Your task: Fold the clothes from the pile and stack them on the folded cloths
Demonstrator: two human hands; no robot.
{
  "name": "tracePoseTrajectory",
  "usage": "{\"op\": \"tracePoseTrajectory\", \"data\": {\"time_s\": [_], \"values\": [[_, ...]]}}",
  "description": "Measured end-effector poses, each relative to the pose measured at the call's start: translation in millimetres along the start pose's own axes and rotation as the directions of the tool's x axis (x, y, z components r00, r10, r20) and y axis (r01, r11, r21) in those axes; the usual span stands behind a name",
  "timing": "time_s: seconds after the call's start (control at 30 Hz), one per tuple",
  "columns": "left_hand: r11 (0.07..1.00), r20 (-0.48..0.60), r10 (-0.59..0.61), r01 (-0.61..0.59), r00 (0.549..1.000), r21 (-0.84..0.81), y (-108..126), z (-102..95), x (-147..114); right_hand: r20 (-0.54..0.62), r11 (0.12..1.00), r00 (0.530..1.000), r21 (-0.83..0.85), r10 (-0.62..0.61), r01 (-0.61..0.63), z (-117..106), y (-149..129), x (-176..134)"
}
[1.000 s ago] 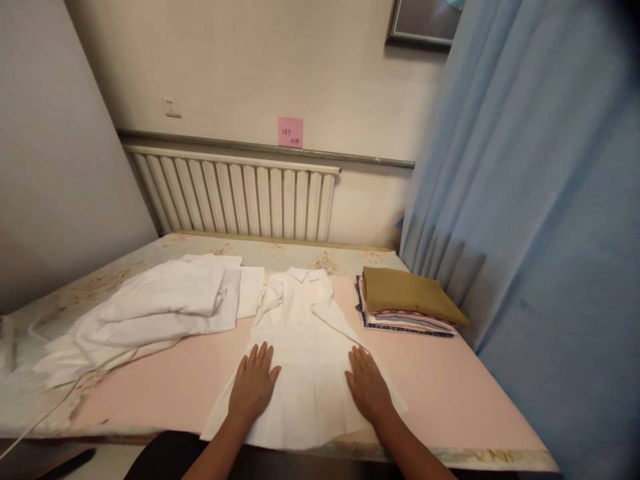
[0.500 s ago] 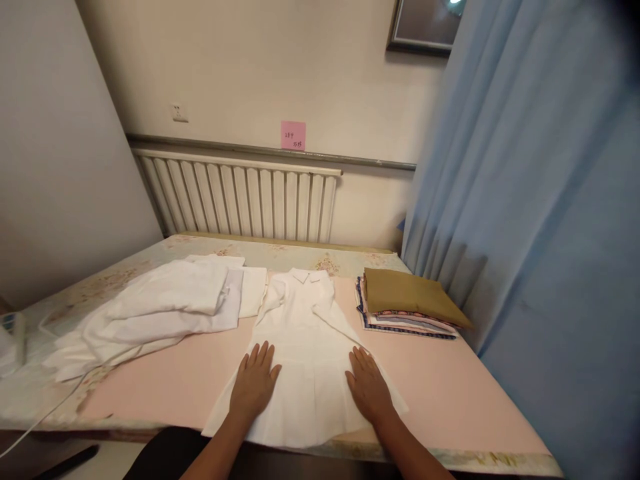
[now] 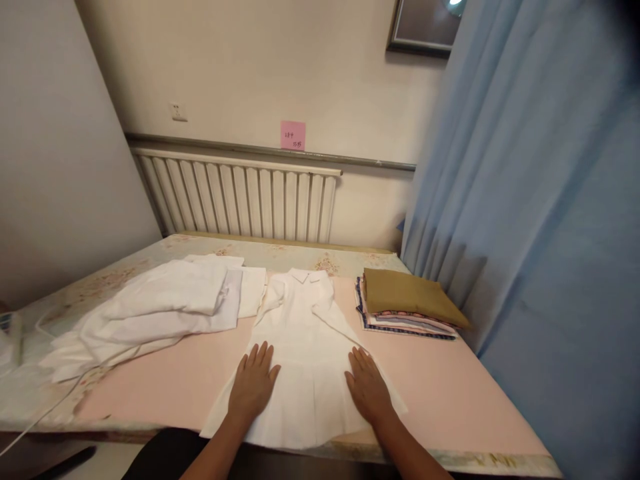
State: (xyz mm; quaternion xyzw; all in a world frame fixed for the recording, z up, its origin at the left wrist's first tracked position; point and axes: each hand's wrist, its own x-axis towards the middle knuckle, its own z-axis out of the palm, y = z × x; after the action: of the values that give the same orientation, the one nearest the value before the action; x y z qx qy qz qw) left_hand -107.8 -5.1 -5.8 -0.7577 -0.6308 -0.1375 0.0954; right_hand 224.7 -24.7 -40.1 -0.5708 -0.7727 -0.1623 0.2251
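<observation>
White garment (image 3: 305,347) lies spread under my two palms!

Lower centre of the frame, that's where we have it, collar (image 3: 307,276) pointing up the frame, hem down at the near edge of the table (image 3: 155,253). My left hand (image 3: 254,383) is flat on its left side, my right hand (image 3: 371,387) flat on the opposite side: palms down, fingers stretched out, neither one gripping anything. Pink sheet (image 3: 450,400) underneath! Over at middle left, a loose heap of white cloth (image 3: 165,293); at middle right, a neat folded stack (image 3: 413,292), mustard fabric on top. Blue curtain (image 3: 500,167) fills the right side, and a radiator (image 3: 245,197) stands behind, left of centre.
</observation>
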Motion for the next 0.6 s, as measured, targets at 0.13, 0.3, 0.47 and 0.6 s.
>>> {"op": "tracePoseTrajectory", "data": {"time_s": [0.13, 0.3, 0.47, 0.6], "values": [[1.0, 0.02, -0.005, 0.005, 1.0, -0.004, 0.0, -0.1, 0.3, -0.005, 1.0, 1.0, -0.001, 0.001, -0.001, 1.0, -0.1, 0.0], [1.0, -0.006, 0.001, -0.001, 1.0, -0.016, -0.9, 0.8, -0.4, -0.015, 1.0, 1.0, 0.003, -0.001, 0.001, 2.0, 0.0, -0.3], [1.0, -0.012, 0.003, -0.003, 1.0, 0.0, -0.4, -0.2, -0.6, 0.004, 1.0, 1.0, -0.015, 0.0, 0.0, 0.0, -0.4, -0.3], [1.0, -0.005, 0.005, -0.005, 1.0, 0.018, 0.7, -2.3, -0.2, 0.017, 1.0, 1.0, -0.006, 0.013, -0.013, -1.5, -1.0, 0.1]]}}
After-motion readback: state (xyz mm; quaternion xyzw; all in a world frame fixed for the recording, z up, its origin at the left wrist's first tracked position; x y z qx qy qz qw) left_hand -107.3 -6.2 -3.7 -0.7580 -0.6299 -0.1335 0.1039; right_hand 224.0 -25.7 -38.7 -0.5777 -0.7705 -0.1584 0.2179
